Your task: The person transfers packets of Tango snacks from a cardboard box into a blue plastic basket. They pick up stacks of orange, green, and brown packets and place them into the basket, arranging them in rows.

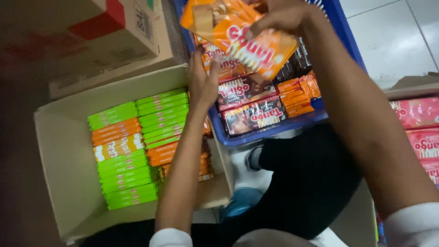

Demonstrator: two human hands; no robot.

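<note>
While the right hand pinches the orange wafer pack over the blue basket, fingers on top, the left hand touches its lower edge, grip unclear, fingertips hidden behind it, pack's top cropped.

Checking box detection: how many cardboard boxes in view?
3: open box holding green and orange packs at left, closed box top left, a flap at right edge. Others may be hidden.
</note>
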